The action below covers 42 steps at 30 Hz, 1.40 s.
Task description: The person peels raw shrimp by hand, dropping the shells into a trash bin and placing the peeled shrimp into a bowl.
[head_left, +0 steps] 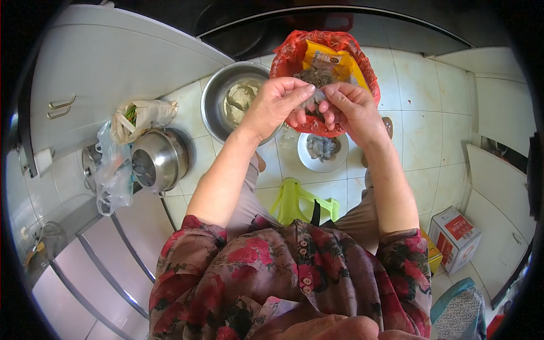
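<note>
My left hand (272, 107) and my right hand (356, 110) meet in front of me, fingers pinched on a small greyish shrimp (314, 100). Fingertips cover part of it. Just beyond, under the hands, stands a bin lined with a red plastic bag (288, 46), holding dark scraps (313, 76) and a yellow packet (340, 63). Nearer to me on the floor, a white bowl (307, 162) contains several grey shrimp (324, 148). To the left of the hands is a wide metal basin (211, 99) with some liquid in it.
A steel pot (156, 161), a clear plastic bag (113, 181) and a cloth bag with greens (161, 113) stand at left. A green plastic stool (290, 198) is between my legs. A white-and-red box (456, 238) sits at lower right, by the cabinets (493, 204).
</note>
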Tool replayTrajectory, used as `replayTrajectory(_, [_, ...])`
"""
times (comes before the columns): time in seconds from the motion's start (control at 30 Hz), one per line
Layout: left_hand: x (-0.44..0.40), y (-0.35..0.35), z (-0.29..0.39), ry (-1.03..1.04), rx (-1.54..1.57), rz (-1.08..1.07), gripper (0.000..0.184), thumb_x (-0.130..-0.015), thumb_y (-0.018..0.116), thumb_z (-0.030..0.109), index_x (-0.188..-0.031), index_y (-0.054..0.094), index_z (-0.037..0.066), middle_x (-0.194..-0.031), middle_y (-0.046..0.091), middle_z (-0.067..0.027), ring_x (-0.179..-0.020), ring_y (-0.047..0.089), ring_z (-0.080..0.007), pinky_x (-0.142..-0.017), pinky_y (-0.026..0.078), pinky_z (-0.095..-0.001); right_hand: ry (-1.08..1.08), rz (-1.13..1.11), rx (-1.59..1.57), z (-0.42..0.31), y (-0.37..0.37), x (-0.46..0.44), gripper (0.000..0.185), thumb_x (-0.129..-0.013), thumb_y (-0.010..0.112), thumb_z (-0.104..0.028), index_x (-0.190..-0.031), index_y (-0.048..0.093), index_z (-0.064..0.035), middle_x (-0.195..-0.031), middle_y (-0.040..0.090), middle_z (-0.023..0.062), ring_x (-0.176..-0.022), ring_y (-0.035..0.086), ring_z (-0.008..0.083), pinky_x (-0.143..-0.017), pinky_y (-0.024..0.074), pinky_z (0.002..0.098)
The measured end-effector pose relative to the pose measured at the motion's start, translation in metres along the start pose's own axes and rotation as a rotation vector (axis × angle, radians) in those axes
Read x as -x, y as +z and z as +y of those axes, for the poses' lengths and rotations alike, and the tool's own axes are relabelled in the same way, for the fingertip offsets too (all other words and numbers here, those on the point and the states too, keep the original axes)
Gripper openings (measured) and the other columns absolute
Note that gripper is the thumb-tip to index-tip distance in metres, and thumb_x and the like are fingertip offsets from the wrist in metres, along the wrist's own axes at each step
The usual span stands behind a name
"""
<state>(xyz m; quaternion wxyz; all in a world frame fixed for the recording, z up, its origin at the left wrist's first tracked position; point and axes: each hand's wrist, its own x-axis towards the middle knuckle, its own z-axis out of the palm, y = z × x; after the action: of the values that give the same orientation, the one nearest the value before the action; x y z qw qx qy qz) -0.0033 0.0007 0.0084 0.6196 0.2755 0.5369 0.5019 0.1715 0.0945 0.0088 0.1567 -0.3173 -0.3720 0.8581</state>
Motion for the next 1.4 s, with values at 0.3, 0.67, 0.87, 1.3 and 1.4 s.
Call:
replayTrajectory(0.3, [-0.002,-0.005,-0.003,-0.121,0.023,0.064,0.025,-0.095,0.059,0.025,-0.1,0.065,0.001,-0.072,0.061,-0.0023,-0.051,0.051,-0.0068,-0.043,0.04,-0.0199,-0.543,0.093,1.034,0.01,0.01,-0.002,0.015,-0.088,0.063,-0.012,-0.095,0.066,0.0003,-0.084,0.068,0.0163,-0.071,0.067,0.0268,-0.061,0.0527,0.0347])
replayTrajectory(0.67, [0.0,0.004,-0.013,-0.199,-0.107,0.103,0.023,-0.095,0.056,0.02,-0.1,0.066,-0.001,-0.081,0.068,-0.0058,-0.065,0.063,-0.0105,-0.058,0.051,-0.023,-0.524,0.049,1.396,0.021,0.005,-0.008,0.017,-0.082,0.061,-0.019,-0.079,0.065,-0.0028,-0.074,0.064,0.0187,-0.07,0.064,0.0366,-0.063,0.0518,0.0441])
replayTrajectory(0.87, [-0.002,-0.001,-0.02,-0.175,-0.152,0.005,0.02,-0.093,0.057,0.016,-0.097,0.067,-0.001,-0.081,0.068,-0.0046,-0.065,0.059,-0.0086,-0.058,0.047,-0.0222,-0.467,0.073,1.444,0.02,0.009,-0.005,0.017,-0.078,0.062,-0.018,-0.072,0.063,-0.0022,-0.069,0.063,0.0185,-0.069,0.065,0.0359,-0.063,0.052,0.045])
replayTrajectory(1.3, [-0.003,0.005,-0.028,-0.206,-0.123,-0.059,0.017,-0.092,0.058,0.012,-0.097,0.067,-0.001,-0.078,0.066,-0.0027,-0.065,0.057,-0.0079,-0.056,0.044,-0.021,-0.351,0.134,1.445,0.022,0.011,-0.004,0.012,-0.071,0.065,-0.015,-0.067,0.067,-0.004,-0.066,0.062,0.0186,-0.067,0.065,0.0365,-0.063,0.0527,0.0449])
replayTrajectory(1.4, [-0.001,0.008,-0.024,-0.208,-0.153,-0.073,0.017,-0.092,0.057,0.011,-0.099,0.067,0.0,-0.081,0.067,-0.0029,-0.066,0.057,-0.0075,-0.057,0.045,-0.0206,-0.322,0.148,1.378,0.018,0.009,-0.002,0.012,-0.07,0.065,-0.014,-0.068,0.066,-0.0029,-0.066,0.062,0.0197,-0.067,0.064,0.0377,-0.063,0.0521,0.0449])
